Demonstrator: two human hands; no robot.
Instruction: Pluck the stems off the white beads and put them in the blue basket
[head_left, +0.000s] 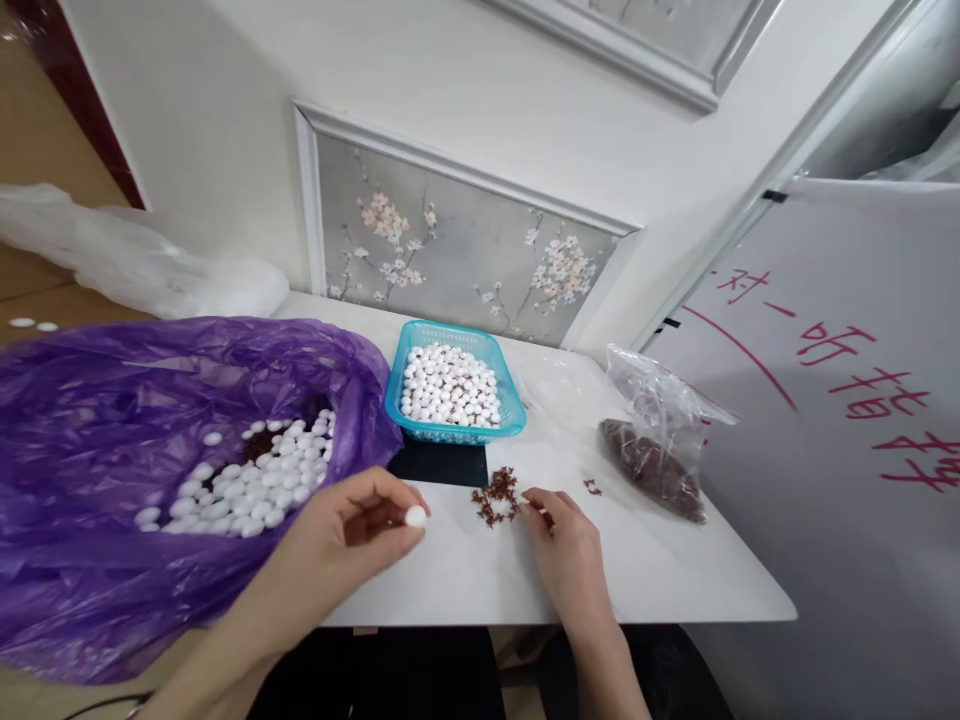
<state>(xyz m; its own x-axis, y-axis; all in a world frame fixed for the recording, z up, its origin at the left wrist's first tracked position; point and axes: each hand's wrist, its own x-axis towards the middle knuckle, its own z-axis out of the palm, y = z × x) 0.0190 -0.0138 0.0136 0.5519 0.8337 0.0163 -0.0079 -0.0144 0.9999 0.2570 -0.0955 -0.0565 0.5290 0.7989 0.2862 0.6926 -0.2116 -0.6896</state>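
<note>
A small white ball (pixel 415 516) is pinched between the thumb and fingers of my left hand (pixel 352 530), held above the white table. My right hand (pixel 562 545) has its fingertips together at the right edge of a loose pile of small reddish-brown pieces (pixel 496 496). Whatever lies in that pinch is too small and hidden to name. Behind the pile stands a blue plastic basket (pixel 512 385), full of white balls with bits of brown showing among them. To the left, an open purple plastic bag (pixel 315 355) contains many more white balls (pixel 255 495).
Flat on the table (pixel 465 590) in front of the basket is a black rectangle (pixel 439 462). A clear bag of brown pieces (pixel 652 465) lies at the right, with a few stray pieces (pixel 592 487) nearby. A whiteboard (pixel 840 560) with red writing borders the right side.
</note>
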